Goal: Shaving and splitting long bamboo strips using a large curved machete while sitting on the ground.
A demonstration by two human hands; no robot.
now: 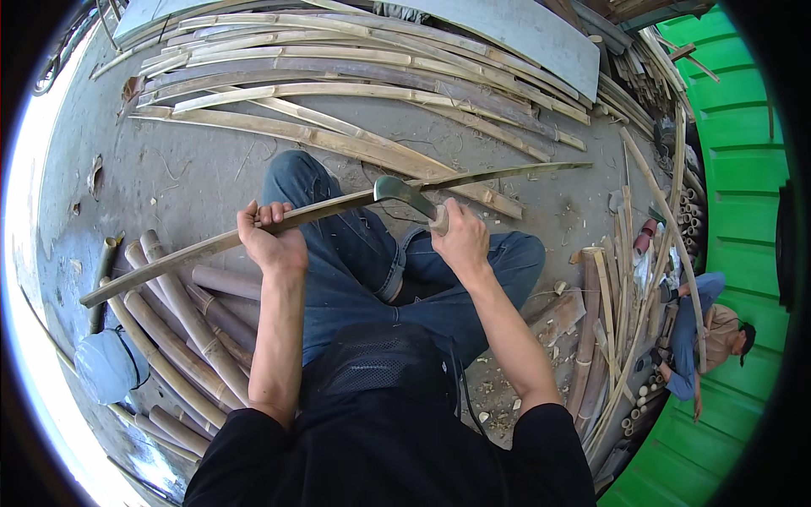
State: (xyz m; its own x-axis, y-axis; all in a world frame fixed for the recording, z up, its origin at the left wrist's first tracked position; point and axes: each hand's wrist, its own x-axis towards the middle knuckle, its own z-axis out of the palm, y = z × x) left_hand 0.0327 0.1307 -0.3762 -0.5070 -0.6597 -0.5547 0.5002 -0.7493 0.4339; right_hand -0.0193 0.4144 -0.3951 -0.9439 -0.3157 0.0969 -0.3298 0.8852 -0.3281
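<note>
My left hand (275, 241) is closed around a long bamboo strip (182, 257), which slants across my lap from the lower left toward the upper right. In my right hand (461, 241) is the wrapped, pale handle of a billhook knife (397, 190). Its broad, dark curved blade lies against the strip above my lap. Past the blade, a thinner length of bamboo (524, 170) reaches out to the right. Whether the strip is split at the blade I cannot tell. I sit on the ground, my jeans-clad legs (355, 253) bent under the strip.
Several split bamboo lengths (338, 89) lie ahead on the concrete floor. Bamboo poles (194, 317) are piled at my left by a clear plastic container (108, 365). More bamboo (589, 329) stands at my right, before a green metal wall (752, 211), where another person (718, 329) sits.
</note>
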